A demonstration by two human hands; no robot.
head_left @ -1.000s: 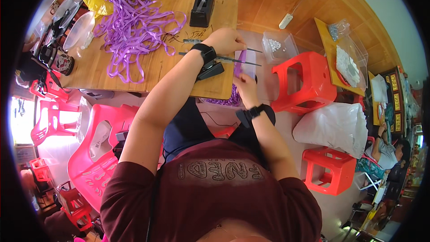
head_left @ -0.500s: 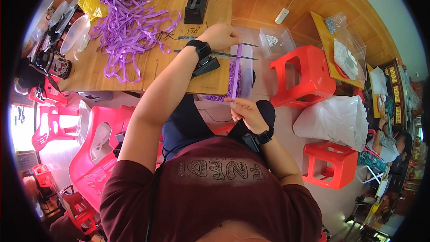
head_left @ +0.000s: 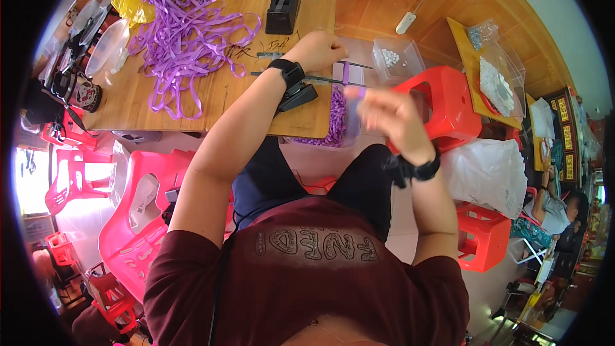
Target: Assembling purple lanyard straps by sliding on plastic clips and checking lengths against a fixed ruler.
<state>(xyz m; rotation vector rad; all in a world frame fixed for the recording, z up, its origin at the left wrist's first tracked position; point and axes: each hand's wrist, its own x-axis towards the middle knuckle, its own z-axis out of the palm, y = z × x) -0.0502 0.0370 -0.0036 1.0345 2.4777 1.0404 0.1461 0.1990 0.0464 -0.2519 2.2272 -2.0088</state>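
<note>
Two thin dark rods (head_left: 330,79) stick out past the table's right edge, and a strip of purple ribbon (head_left: 346,74) lies across them. My left hand (head_left: 317,52) is closed above the rods, its fingertips pinched at the upper end of the ribbon. Smeared by motion, my right hand (head_left: 398,118) is to the right of the rods, its fingertips near the ribbon's lower end. Whether it grips the ribbon cannot be made out. Below the rods, a clear plastic bin (head_left: 352,129) holds short purple ribbon pieces (head_left: 336,118). A black stapler-like tool (head_left: 297,98) lies beside my left wrist.
A tangle of purple ribbon (head_left: 182,45) spills from a yellow bag (head_left: 131,1) across the wooden table (head_left: 250,106). A black tape dispenser (head_left: 283,6) stands farther back. To the right are a clear box with white pieces (head_left: 398,63), red stools (head_left: 451,106) and a white sack (head_left: 487,173).
My right hand has moved up and to the right from below the ribbon, which was stretched straight down and now shows as a shorter length by the rods. My left hand has hardly moved.
</note>
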